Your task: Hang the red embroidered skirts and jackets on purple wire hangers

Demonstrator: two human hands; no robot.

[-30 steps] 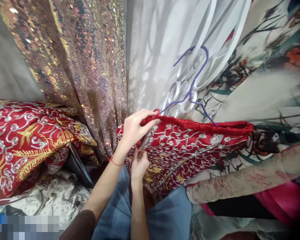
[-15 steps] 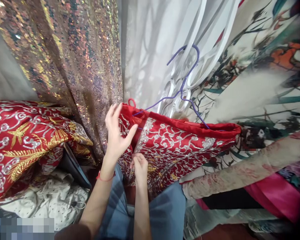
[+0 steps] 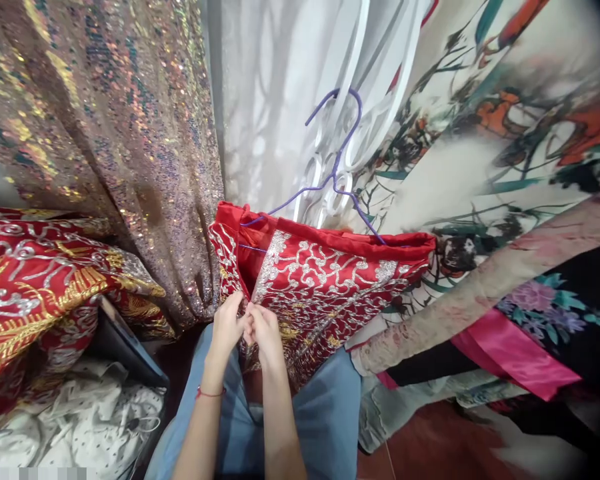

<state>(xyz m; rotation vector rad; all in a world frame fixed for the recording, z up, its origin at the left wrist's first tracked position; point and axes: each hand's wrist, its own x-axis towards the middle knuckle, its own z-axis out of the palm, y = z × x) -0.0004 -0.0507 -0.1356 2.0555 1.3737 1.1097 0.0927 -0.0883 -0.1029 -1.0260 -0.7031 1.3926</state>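
Observation:
A red skirt [image 3: 325, 273] with silver and gold embroidery hangs by its waistband on a purple wire hanger [image 3: 336, 175]. A slit in the skirt gapes below the waistband at the left. At the slit's lower end, my left hand [image 3: 229, 325] pinches the cloth edge with thumb and fingers. Close against it, my right hand [image 3: 265, 331] has its fingers closed on the same edge. Whatever small part lies between the fingertips is hidden. A thin red cord bracelet [image 3: 211, 393] circles my left wrist.
Another red embroidered garment [image 3: 40, 280] is heaped at the left, above white dotted cloth [image 3: 95, 413]. A sequined cloth [image 3: 145, 133] hangs behind it. The hanger hooks on a white curved frame [image 3: 353, 73]. Flower-printed cloth [image 3: 445, 173] and a pink ribbon [image 3: 515, 353] are at the right.
My left hand has come down from the waistband to the slit's lower end, beside my right hand, and its fingers have closed. The view has shifted to the right.

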